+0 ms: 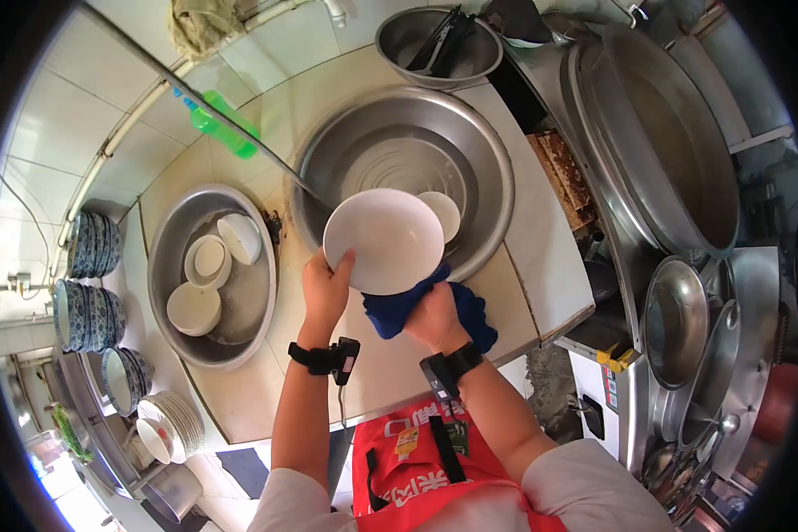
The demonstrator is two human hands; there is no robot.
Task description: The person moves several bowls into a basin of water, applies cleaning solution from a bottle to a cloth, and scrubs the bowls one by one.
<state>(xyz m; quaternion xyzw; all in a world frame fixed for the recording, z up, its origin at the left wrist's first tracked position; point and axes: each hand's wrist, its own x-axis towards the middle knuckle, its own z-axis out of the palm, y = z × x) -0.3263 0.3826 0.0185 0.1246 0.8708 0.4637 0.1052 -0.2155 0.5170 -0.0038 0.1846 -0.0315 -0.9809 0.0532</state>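
Observation:
A white bowl (pixel 386 239) is tilted toward me over the near edge of a large metal basin (pixel 503 168). My left hand (pixel 326 288) grips its left rim, the thumb lying on the inside. Under the bowl's lower right side, my right hand (pixel 434 315) is closed around a dark blue cloth (pixel 390 312) that touches the bowl. Part of the cloth hangs to the right of that hand. Behind the held bowl, a smaller white bowl (pixel 441 215) sits in the basin, partly hidden. Water with ripples lies in the basin.
A second metal basin (pixel 157 293) on the left holds several white bowls. Patterned bowls (pixel 89 315) and plates (pixel 177 426) are stacked at far left. A green bottle (pixel 224 124) lies behind a metal pipe (pixel 213 111). Large metal pans (pixel 656 142) stand at right.

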